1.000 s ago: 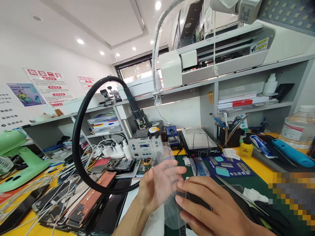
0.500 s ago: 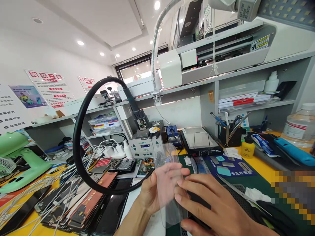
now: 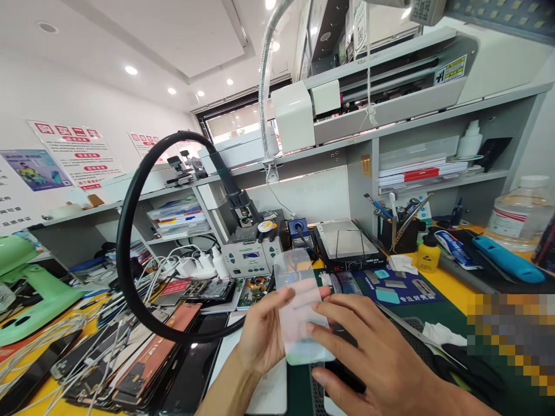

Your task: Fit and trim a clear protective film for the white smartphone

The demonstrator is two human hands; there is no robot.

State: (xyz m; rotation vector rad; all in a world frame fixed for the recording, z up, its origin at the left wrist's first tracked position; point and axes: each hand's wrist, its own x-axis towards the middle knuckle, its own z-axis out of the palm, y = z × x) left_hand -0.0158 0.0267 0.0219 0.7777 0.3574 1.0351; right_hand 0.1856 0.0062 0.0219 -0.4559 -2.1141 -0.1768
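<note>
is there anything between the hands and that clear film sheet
Nothing visible. The left hand grips the clear plastic film sheet directly along its left edge, and the right hand's fingertips touch its right edge, above the dark green work mat.

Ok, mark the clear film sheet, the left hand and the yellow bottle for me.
clear film sheet (image 3: 303, 312): head view, middle of the sheet.
left hand (image 3: 262, 335): head view, the palm, behind the sheet's left edge.
yellow bottle (image 3: 425, 258): head view, its yellow body.
</note>
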